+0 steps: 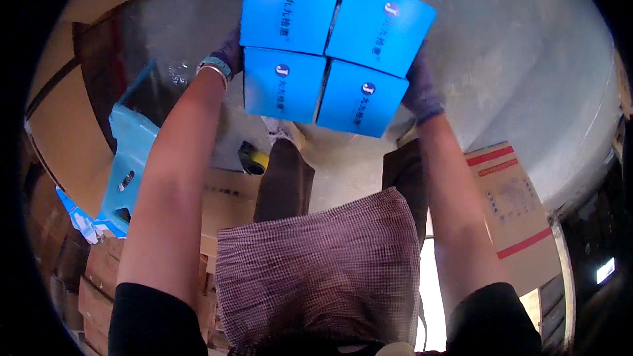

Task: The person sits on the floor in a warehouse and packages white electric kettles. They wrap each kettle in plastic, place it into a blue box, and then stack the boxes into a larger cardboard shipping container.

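Several bright blue boxes [300, 95] are pressed together in a block, two rows deep, held out in front of me above the floor. My left hand [229, 51], in a purple glove, grips the block's left side; its fingertips are hidden behind the boxes. On the opposite side my right hand [422, 92], also gloved in purple, presses against the boxes, with part of its fingers out of sight. Narrow dark gaps run between the boxes, and the right-hand pair sits slightly tilted.
To my left stands a light blue plastic stool [128, 151] beside brown cardboard [66, 135]. A black and yellow round thing, perhaps a tape roll [253, 159], lies by my foot. At the right is a cardboard carton [511, 204] with red stripes. Grey floor [501, 79] stretches ahead.
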The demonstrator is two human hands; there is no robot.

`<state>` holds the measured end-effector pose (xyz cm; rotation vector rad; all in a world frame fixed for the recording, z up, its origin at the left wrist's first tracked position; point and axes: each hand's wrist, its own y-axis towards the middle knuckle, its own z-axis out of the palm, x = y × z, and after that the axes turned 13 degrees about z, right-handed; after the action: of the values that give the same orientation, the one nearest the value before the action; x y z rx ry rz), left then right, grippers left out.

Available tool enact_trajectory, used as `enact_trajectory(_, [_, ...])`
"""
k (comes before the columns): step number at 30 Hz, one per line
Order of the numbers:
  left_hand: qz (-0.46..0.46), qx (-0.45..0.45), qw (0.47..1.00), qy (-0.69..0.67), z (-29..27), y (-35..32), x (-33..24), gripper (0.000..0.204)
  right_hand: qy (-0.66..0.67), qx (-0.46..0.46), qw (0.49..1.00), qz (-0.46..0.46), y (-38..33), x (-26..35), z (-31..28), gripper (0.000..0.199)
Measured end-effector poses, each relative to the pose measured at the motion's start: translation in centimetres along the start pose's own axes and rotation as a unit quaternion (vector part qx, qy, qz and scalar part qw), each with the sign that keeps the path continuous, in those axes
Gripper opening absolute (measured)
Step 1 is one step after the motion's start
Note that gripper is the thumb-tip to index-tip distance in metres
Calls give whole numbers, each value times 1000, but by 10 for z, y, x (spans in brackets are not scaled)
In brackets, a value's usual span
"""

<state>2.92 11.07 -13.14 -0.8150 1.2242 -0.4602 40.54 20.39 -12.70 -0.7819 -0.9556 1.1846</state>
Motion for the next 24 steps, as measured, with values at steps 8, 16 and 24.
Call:
enact_trajectory(8, [-85,-70,965,-239,45,-128,-12,76,135,-10,986,100,-87,-36,23,80])
enact_trajectory(16, [-15,-123,968,-220,121,-410,-81,70,177,170,953,181,-324,-40,25,84])
enact_trajectory(24, [21,-71,975,-209,217,-550,-171,76,217,96,971,26,-582,-33,-75,82])
